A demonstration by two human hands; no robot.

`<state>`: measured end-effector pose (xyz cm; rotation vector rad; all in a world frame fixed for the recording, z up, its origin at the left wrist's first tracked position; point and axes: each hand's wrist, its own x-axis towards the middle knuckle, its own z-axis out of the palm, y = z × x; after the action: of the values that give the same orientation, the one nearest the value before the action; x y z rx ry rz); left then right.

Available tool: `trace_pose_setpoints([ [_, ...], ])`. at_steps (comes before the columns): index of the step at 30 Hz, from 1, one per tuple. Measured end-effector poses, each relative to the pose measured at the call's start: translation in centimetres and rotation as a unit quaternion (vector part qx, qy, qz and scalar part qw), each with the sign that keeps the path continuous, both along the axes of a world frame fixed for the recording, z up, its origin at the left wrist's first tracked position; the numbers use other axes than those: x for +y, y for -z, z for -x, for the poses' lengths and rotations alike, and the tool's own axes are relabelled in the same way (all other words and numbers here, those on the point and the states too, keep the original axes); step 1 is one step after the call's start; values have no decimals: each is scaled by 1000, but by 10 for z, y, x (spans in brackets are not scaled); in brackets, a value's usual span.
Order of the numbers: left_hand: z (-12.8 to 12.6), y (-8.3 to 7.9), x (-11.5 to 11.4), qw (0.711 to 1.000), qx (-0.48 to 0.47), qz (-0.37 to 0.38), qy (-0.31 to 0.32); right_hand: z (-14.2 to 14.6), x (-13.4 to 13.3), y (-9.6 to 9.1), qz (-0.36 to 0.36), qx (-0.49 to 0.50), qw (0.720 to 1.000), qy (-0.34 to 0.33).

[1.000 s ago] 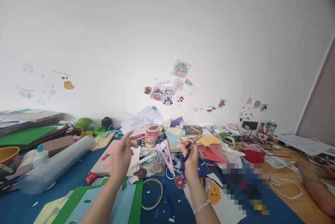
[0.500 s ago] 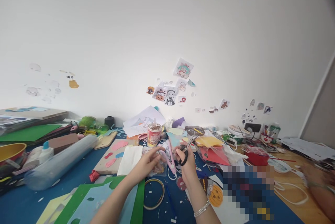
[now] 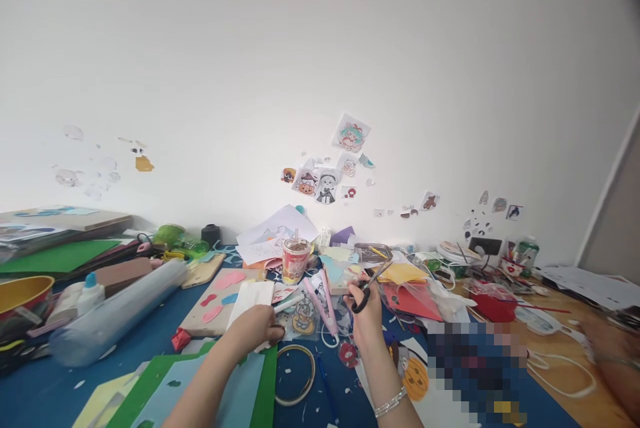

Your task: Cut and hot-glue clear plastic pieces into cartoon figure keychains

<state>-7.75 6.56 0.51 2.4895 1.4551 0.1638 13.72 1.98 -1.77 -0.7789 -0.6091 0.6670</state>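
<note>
My right hand [image 3: 367, 318] is closed round black-handled scissors [image 3: 369, 285], whose blades point up and to the right. My left hand [image 3: 254, 329] rests low on the blue table [image 3: 60, 388], fingers curled down at the edge of a folded white paper [image 3: 250, 296]. What those fingers pinch is hidden. A clear sleeve with a cartoon sticker [image 3: 303, 320] and a pink pen [image 3: 320, 305] lie between my hands. In front of them lies a wooden hoop [image 3: 296, 375].
A red paper cup [image 3: 295, 260] stands behind the clutter of paper scraps. A clear plastic roll [image 3: 115, 311], a glue bottle [image 3: 91, 288] and a yellow bowl [image 3: 23, 289] are at the left. Another person's arm [image 3: 615, 358] lies at the far right.
My left hand was raised, came in beside the right hand, then dropped to the table at the left. The right hand has kept the scissors in nearly the same place.
</note>
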Motion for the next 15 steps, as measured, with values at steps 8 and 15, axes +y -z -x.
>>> trace_pose_setpoints([
  [8,1,-8,-12,991,-118,-4,67,6,2,1,-7,48,999,-21],
  [15,-30,-21,-32,888,-433,45,152,12,0,0,-10,83,995,-49],
])
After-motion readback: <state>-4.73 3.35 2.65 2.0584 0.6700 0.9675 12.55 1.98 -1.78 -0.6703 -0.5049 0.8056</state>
